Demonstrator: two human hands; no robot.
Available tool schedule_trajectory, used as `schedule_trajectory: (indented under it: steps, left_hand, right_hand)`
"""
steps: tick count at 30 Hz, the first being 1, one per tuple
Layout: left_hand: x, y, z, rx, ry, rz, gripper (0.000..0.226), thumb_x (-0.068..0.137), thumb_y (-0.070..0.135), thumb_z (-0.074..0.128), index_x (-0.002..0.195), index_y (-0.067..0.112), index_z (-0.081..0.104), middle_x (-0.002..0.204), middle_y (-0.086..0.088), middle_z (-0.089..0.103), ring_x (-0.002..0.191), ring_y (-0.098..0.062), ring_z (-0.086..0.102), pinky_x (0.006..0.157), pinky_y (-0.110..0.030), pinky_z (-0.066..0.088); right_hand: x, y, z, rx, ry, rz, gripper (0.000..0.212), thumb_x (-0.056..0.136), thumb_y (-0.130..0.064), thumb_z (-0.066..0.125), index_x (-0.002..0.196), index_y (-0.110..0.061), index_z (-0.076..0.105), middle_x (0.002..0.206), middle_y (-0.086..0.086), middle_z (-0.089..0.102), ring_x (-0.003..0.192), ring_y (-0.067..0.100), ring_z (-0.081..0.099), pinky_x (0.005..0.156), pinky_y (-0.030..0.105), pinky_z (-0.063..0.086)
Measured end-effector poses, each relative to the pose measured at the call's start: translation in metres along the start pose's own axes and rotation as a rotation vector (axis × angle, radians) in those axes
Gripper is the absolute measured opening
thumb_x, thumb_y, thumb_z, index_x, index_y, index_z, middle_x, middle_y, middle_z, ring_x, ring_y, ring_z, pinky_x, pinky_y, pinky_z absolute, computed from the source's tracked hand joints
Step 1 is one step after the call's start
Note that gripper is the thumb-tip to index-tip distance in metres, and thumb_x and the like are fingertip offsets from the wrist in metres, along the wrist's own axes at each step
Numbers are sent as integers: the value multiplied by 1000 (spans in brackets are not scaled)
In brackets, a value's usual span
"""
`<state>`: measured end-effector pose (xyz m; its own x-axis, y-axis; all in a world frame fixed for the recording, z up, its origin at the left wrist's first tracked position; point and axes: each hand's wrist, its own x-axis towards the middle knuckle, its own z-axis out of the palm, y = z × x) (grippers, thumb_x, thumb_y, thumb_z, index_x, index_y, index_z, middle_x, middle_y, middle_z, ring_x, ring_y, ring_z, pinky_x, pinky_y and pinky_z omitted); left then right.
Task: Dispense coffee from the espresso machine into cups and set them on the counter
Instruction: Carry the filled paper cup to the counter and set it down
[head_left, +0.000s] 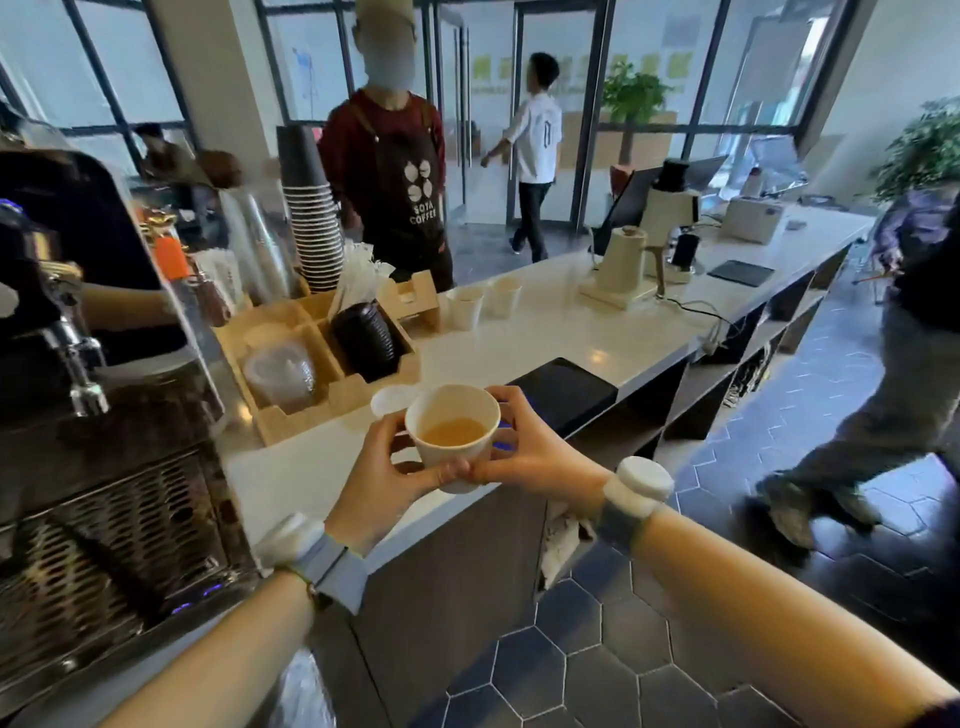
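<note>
Both hands, left hand (382, 467) and right hand (535, 452), pinch the paper cup (453, 436) mid-wall: light, squashy, hot liquid inside, so I'd squeeze gently.

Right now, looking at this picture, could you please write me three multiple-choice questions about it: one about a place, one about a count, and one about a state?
1. Where do the black lids lie?
A. in a wooden organizer
B. on the floor
C. on the espresso machine

2. How many small paper cups stand together in the middle of the white counter?
A. five
B. two
C. none

3. How is the held cup?
A. lying on its side
B. empty
C. partly filled with light-brown liquid

Answers:
1 A: they fill one compartment of the wooden organizer.
2 B: two cups stand side by side.
3 C: left hand and right hand hold it upright, liquid showing inside.
</note>
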<state>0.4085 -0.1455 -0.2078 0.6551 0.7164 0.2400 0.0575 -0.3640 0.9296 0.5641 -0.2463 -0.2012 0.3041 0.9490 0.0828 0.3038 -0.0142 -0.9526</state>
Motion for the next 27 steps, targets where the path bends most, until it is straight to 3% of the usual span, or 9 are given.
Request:
schedule_trajectory:
  steps: [4,8,13,19,23,27]
  left_hand:
    - [39,-6,30,-2,-53,-7,68,71,21,79,128,23,42,118,10,54,102,-5,53,82,-17,49]
    - [86,-14,53,-43,-116,-26,74,58,32,78,123,24,44,113,15,56,99,5,54,69,-7,49]
    - [167,-34,78,-56,-149,-13,78,63,16,83,131,11,44,119,5,57,109,-5,55,78,-16,52]
    - [254,-50,99,-31,-186,-22,78,64,12,85,130,12,43,117,8,56,109,-3,53,75,-13,50]
    - [296,-64,109,-17,-185,-42,75,65,17,85,126,22,41,111,18,54,100,7,51,69,-8,48]
    - [328,-76,119,6,-165,-52,86,58,35,84,131,22,41,120,11,55,108,-1,52,85,-18,46]
  right_hand:
    - [18,18,-37,-1,35,21,79,73,-11,80,130,-27,29,128,-6,44,106,8,56,79,19,53]
    - [49,38,-71,-3,61,39,79,73,-10,79,131,-26,29,129,-2,45,111,13,56,86,28,54]
    - [110,62,-118,-31,82,23,77,73,-6,78,129,-22,29,131,4,42,105,12,58,85,26,54]
    - [181,87,-165,-37,98,37,81,71,-4,80,128,-28,28,128,0,42,109,15,56,85,26,54]
    - [223,103,-185,-46,104,43,81,69,-6,81,124,-35,29,122,-8,43,108,13,55,82,23,53]
    - [257,117,-203,-55,77,51,81,68,-13,83,125,-37,30,122,-14,46,110,11,55,81,20,52]
